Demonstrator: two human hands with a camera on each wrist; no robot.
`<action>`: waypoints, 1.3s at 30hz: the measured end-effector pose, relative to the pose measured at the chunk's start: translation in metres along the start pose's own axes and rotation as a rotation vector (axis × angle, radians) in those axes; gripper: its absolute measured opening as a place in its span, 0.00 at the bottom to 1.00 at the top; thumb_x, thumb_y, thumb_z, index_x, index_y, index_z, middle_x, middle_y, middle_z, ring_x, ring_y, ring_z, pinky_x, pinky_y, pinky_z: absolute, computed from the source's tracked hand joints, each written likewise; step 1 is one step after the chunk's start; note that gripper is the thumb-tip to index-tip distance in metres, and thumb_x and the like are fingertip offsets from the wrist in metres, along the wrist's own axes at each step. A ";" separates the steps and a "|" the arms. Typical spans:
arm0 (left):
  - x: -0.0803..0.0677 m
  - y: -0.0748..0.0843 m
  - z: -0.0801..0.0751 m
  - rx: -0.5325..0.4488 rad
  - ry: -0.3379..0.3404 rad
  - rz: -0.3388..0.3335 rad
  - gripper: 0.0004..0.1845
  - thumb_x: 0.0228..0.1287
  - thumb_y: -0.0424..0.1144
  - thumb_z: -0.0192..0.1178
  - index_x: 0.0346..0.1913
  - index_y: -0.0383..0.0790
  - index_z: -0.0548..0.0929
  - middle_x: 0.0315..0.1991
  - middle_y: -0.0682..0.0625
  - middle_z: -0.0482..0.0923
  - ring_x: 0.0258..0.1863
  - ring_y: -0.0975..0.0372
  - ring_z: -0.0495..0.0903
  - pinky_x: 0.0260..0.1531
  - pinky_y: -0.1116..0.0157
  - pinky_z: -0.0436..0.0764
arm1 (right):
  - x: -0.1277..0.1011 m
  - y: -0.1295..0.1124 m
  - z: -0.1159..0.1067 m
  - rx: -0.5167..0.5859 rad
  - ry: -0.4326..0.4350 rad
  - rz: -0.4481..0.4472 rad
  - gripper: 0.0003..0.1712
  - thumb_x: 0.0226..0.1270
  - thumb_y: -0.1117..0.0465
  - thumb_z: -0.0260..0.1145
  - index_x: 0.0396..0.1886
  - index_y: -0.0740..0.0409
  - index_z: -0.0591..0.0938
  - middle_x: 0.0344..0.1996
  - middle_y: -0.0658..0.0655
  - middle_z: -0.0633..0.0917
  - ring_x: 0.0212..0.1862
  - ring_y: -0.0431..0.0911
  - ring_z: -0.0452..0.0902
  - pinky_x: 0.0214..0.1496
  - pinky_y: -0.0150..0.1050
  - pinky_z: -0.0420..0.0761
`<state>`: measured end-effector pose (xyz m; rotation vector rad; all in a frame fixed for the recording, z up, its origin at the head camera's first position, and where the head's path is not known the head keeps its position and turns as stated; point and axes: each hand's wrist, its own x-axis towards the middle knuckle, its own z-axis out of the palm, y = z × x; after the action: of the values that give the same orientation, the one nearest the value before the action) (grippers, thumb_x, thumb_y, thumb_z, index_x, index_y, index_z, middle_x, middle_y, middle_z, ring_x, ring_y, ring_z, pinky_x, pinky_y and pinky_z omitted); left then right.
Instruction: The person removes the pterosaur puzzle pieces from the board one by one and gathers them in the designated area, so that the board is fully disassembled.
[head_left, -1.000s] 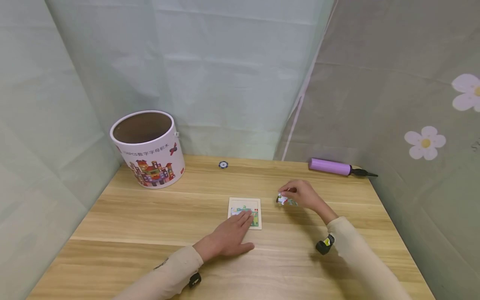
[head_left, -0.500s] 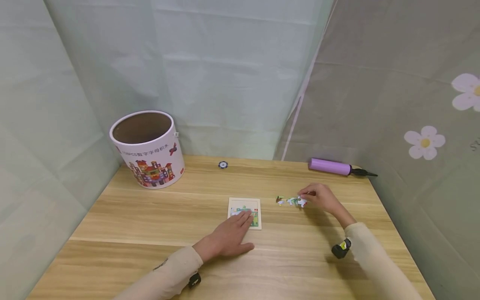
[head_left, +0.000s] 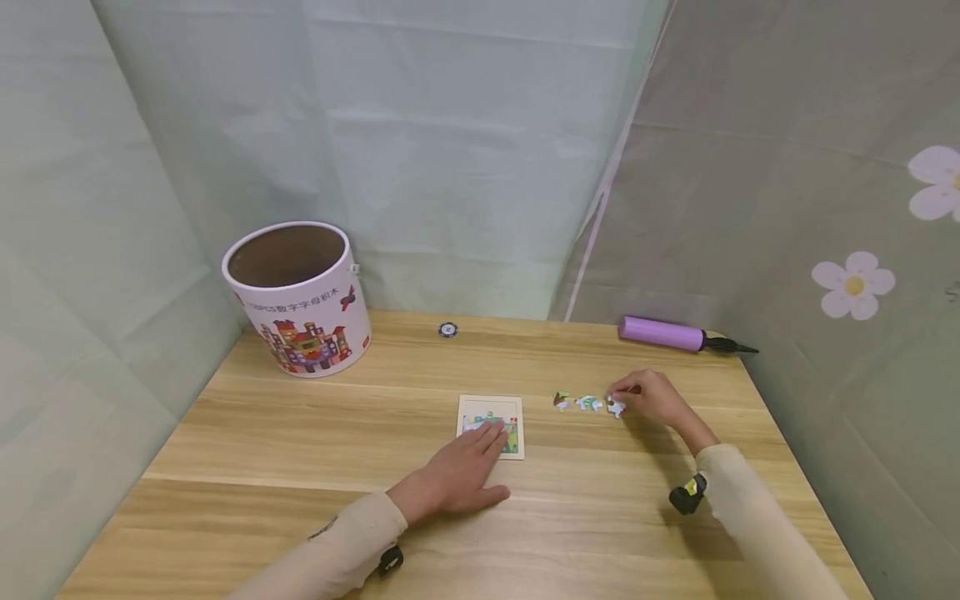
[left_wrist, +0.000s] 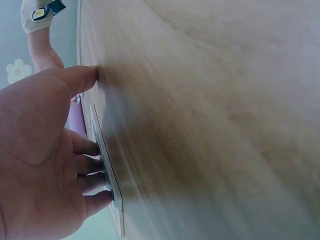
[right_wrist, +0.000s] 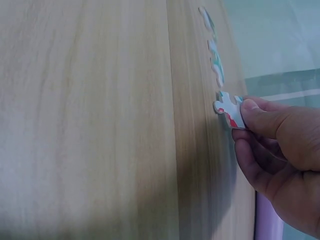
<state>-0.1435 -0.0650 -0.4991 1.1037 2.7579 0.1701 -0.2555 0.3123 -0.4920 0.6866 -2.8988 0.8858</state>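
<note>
Between right hand (right_wrist: 280, 165) thumb and fingers: puzzle piece (right_wrist: 229, 111), pinched by one edge just off table (head_left: 300, 467). Could slip, thin grip. Left hand (head_left: 457, 479) flat on puzzle board (head_left: 491, 407), fingers straight.

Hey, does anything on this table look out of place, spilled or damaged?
Nothing looks spilled or damaged. The only stray bits are three puzzle pieces lying loose in a row right of the puzzle board; the right hand pinches the end one, while the left hand rests on the board.
</note>
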 end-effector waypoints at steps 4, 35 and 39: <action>0.000 0.001 0.000 0.001 -0.001 0.001 0.44 0.75 0.61 0.50 0.78 0.29 0.59 0.80 0.37 0.53 0.80 0.50 0.54 0.78 0.57 0.56 | 0.000 0.005 0.002 -0.004 -0.005 0.005 0.05 0.63 0.69 0.73 0.36 0.58 0.92 0.34 0.55 0.91 0.34 0.38 0.81 0.38 0.34 0.81; 0.002 0.002 0.002 0.060 0.054 -0.043 0.44 0.72 0.65 0.51 0.77 0.35 0.64 0.75 0.43 0.64 0.71 0.51 0.65 0.71 0.52 0.67 | 0.024 -0.063 0.017 -0.089 -0.008 -0.215 0.08 0.63 0.67 0.74 0.41 0.62 0.90 0.31 0.51 0.88 0.33 0.42 0.83 0.37 0.38 0.84; -0.002 0.007 0.001 0.049 0.042 -0.047 0.43 0.74 0.63 0.50 0.77 0.33 0.63 0.77 0.40 0.62 0.74 0.49 0.63 0.74 0.51 0.64 | 0.029 -0.082 0.025 -0.057 -0.031 -0.245 0.08 0.63 0.67 0.74 0.42 0.62 0.90 0.32 0.51 0.88 0.34 0.42 0.84 0.37 0.36 0.84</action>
<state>-0.1370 -0.0618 -0.4986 1.0567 2.8368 0.1221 -0.2447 0.2261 -0.4652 1.0308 -2.7715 0.7667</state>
